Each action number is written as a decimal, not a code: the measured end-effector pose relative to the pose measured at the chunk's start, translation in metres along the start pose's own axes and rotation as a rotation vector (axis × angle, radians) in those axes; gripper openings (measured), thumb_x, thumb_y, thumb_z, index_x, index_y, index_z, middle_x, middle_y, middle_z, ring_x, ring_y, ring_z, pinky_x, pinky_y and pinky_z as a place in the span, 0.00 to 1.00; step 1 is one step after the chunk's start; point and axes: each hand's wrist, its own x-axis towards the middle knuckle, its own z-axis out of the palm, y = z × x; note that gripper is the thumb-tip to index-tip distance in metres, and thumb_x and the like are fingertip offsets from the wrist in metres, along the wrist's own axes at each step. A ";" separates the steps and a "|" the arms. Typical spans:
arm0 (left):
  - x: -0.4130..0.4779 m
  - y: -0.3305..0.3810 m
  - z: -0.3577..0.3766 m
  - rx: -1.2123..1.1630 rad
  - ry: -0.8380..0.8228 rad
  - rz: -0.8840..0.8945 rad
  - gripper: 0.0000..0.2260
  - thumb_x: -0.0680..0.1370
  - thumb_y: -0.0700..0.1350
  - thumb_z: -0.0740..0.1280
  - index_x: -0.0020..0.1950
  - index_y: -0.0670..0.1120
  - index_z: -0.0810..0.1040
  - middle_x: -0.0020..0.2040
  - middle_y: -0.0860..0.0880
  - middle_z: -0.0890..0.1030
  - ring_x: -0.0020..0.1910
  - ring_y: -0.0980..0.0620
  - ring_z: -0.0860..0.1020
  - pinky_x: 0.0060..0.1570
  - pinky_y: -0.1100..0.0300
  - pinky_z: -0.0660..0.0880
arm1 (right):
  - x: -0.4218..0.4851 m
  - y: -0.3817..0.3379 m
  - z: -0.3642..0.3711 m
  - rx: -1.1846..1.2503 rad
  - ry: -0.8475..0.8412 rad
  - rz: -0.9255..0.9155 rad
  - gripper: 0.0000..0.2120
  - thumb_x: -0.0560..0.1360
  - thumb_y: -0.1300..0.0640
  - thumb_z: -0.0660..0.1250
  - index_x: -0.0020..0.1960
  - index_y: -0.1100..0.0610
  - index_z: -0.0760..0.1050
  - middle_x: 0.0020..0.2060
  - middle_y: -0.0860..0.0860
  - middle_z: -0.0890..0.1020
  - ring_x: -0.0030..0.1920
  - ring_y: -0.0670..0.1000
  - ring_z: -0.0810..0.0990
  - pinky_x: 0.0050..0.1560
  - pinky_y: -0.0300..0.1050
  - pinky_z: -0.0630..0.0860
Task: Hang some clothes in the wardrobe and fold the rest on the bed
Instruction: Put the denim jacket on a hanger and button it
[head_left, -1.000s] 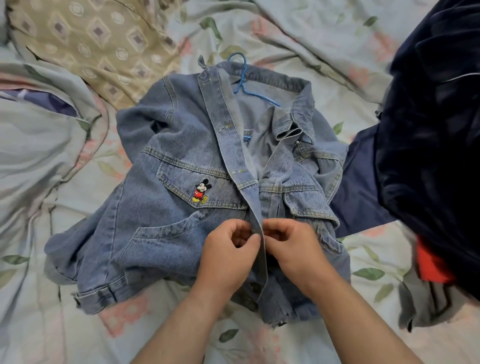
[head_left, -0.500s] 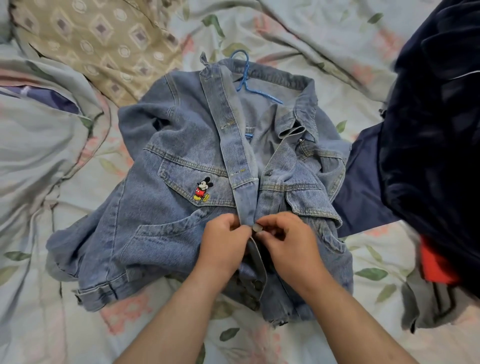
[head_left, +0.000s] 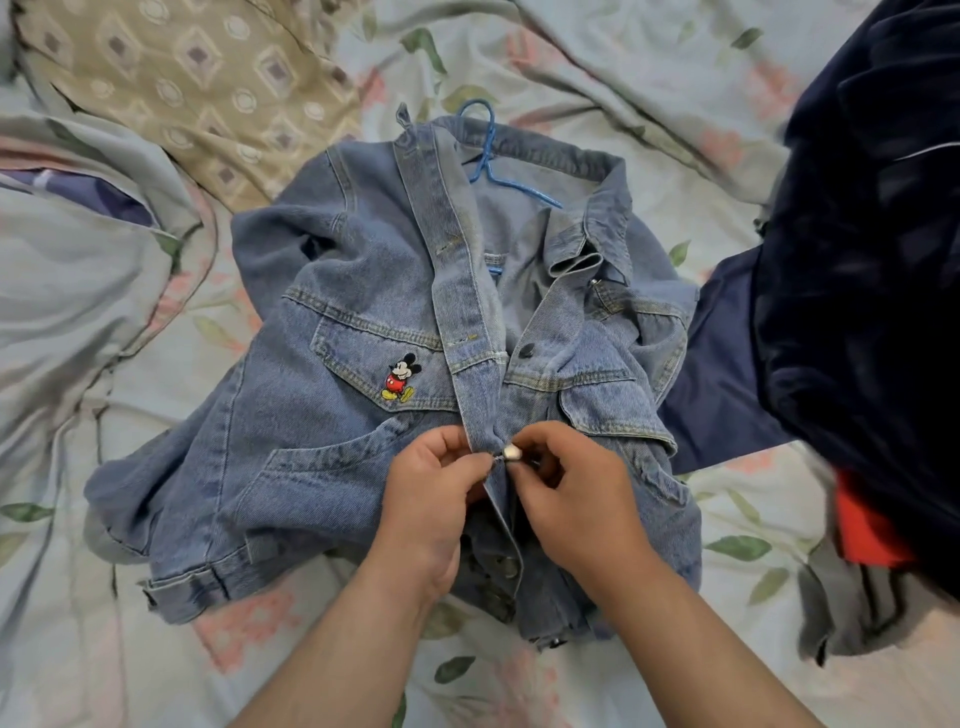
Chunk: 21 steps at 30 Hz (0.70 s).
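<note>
Head view: left hand (head_left: 436, 488) pinches the denim jacket's (head_left: 322, 415) placket; right hand (head_left: 566, 493) fingers pinch its metal button (head_left: 511, 452). Both hands have moved slightly up the placket since earlier.

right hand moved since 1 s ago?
Yes. The right hand has crept up the jacket placket toward the mouse patch, now pinching a metal button.

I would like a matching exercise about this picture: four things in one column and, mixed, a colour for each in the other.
Things:
1. jacket
2. hanger
3. pillow
4. button

Colours:
A. silver
B. beige with diamonds
C. faded denim blue
D. bright blue

Pairs: 1-C, 2-D, 3-B, 4-A
</note>
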 end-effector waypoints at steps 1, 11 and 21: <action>0.000 0.000 0.001 0.002 0.016 0.009 0.11 0.75 0.26 0.63 0.45 0.39 0.80 0.41 0.40 0.84 0.42 0.44 0.82 0.47 0.52 0.80 | 0.002 0.000 -0.001 0.019 -0.006 0.023 0.09 0.73 0.61 0.73 0.44 0.47 0.80 0.33 0.33 0.77 0.36 0.41 0.75 0.39 0.34 0.71; -0.006 -0.001 -0.002 0.078 0.026 0.080 0.11 0.75 0.27 0.65 0.43 0.41 0.80 0.36 0.44 0.84 0.38 0.49 0.81 0.44 0.56 0.79 | 0.009 0.004 -0.007 0.179 -0.023 0.080 0.08 0.69 0.66 0.77 0.41 0.53 0.85 0.36 0.44 0.83 0.40 0.42 0.82 0.43 0.34 0.76; -0.004 -0.008 0.001 0.254 0.024 0.129 0.18 0.73 0.23 0.63 0.39 0.45 0.82 0.32 0.51 0.83 0.30 0.58 0.78 0.29 0.66 0.76 | 0.016 -0.001 -0.011 0.264 -0.123 0.272 0.12 0.72 0.65 0.75 0.36 0.51 0.81 0.26 0.42 0.81 0.29 0.38 0.77 0.34 0.31 0.72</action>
